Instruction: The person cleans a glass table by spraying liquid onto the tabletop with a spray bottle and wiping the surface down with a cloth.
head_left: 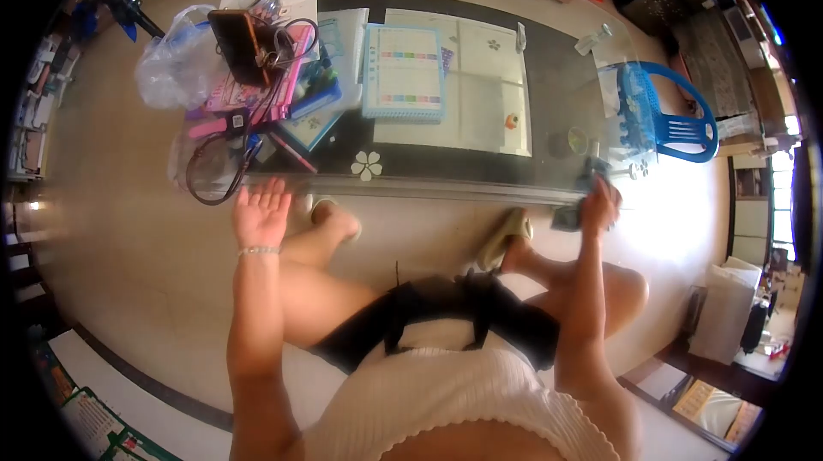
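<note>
My left hand (261, 212) rests palm up at the front edge of the glass table (549, 171), fingers stretched and nothing in them. A thin bracelet circles that wrist. Just beyond its fingertips a dark cable loop (190, 178) hangs over the edge. At the table's front right corner, my right hand (603, 206) has its fingers curled. A dark greenish thing (566, 218) shows beside it, below the edge, and another dark patch lies just above the fingers. Blur hides what the fingers hold.
On the table's left lie a phone (237, 47), a clear plastic bag (177, 62), a pink case (230, 91) and a pink-strapped watch (234, 122). A blue-edged chart pad (403, 75) sits mid-table. Small glass bottle (593, 38) stands back right; a blue plastic chair (686, 128) is beyond.
</note>
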